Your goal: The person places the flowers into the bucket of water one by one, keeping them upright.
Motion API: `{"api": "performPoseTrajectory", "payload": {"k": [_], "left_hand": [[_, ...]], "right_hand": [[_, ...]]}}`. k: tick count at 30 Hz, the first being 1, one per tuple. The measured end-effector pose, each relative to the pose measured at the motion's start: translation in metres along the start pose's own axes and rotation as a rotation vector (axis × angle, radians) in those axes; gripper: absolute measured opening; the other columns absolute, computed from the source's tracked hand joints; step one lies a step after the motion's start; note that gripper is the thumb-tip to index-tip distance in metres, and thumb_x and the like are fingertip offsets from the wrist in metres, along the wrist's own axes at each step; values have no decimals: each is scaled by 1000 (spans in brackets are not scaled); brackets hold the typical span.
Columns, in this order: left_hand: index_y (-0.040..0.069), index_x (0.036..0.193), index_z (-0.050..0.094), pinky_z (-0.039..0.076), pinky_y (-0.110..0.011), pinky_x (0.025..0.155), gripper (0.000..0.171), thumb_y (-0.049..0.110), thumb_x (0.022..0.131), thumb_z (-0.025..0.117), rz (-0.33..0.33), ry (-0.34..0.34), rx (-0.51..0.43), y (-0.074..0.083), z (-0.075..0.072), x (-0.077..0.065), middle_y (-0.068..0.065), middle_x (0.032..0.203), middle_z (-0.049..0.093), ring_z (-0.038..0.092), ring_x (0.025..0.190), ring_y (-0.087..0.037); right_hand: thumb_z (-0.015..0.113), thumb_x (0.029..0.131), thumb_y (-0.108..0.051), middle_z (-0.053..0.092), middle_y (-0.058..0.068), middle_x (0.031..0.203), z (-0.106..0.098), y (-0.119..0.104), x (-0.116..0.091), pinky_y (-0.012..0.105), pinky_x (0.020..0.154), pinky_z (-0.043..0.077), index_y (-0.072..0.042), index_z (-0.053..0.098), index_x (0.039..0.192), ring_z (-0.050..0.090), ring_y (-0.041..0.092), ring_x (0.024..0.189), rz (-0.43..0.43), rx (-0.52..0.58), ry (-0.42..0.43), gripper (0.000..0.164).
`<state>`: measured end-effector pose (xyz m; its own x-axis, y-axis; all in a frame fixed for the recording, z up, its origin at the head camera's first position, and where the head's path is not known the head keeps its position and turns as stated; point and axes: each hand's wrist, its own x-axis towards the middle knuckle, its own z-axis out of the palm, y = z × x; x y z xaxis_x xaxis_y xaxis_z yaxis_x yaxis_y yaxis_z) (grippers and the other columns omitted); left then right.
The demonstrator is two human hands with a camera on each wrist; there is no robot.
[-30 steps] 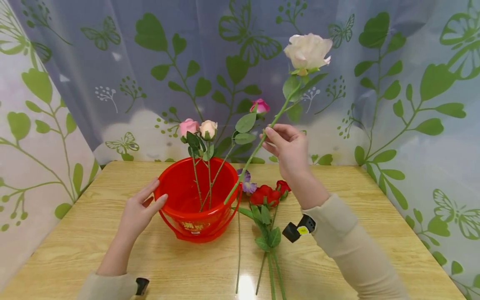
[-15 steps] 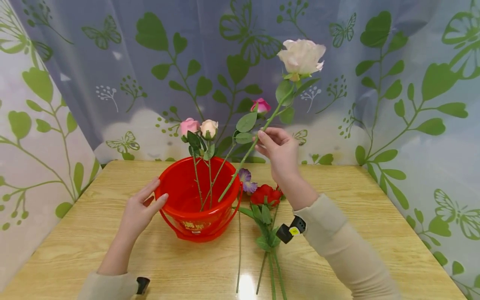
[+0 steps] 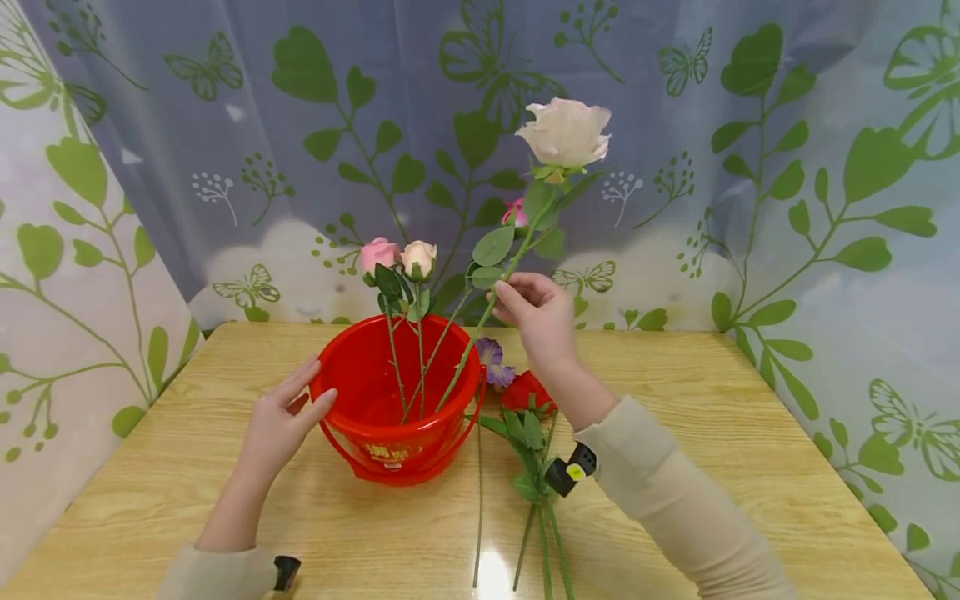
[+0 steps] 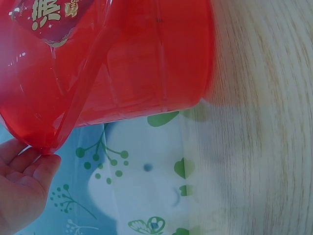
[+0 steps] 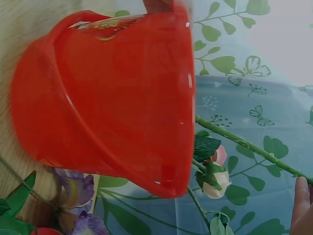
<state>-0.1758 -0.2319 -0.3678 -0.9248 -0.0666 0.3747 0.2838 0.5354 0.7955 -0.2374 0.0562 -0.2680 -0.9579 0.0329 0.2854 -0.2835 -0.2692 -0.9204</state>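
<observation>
My right hand pinches the green stem of a large white rose between thumb and fingers. The stem slants down inside the red bucket; in the right wrist view the stem passes over its rim. On the bucket's left side, my left hand holds the rim, thumb and fingertips meeting it by the handle joint in the left wrist view. Inside the bucket stand a pink rose, a cream rose and a magenta rose, the last partly hidden by the white rose's leaves.
Right of the bucket, red flowers and a purple iris lie on the wooden table, their stems pointing towards me. A leaf-patterned curtain hangs behind the table and at both sides. The bucket's handle hangs down along its side.
My right hand has moved left and down with the white rose. Its stem end has gone from the bucket's right rim further into the bucket, and the rose stands more upright. My left hand stays put.
</observation>
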Motion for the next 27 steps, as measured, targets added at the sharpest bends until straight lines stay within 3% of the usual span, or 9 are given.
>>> {"api": "performPoseTrajectory", "payload": {"k": [11,21,27], "left_hand": [[-4,127,44,41,-40,85,54,22,83,63,-3,-2,-17,0,1,-1,-17,131,41,37,121,-30],[-2,128,44,41,-39,86,55,22,83,63,-3,-6,-29,0,1,-2,-15,132,41,37,121,-29],[-3,128,43,41,-41,86,55,21,83,63,-3,-7,-35,1,0,-1,-15,132,41,36,122,-28]], "right_hand": [[59,82,3,59,3,75,6,18,-5,33,68,54,11,57,90,60,14,67,-12,-47,-42,12],[62,80,1,62,16,81,7,34,-8,33,65,54,10,60,92,60,15,66,-54,-154,-69,15],[62,80,1,62,15,82,9,40,-10,39,68,53,9,61,93,59,13,67,-51,-205,-89,15]]}}
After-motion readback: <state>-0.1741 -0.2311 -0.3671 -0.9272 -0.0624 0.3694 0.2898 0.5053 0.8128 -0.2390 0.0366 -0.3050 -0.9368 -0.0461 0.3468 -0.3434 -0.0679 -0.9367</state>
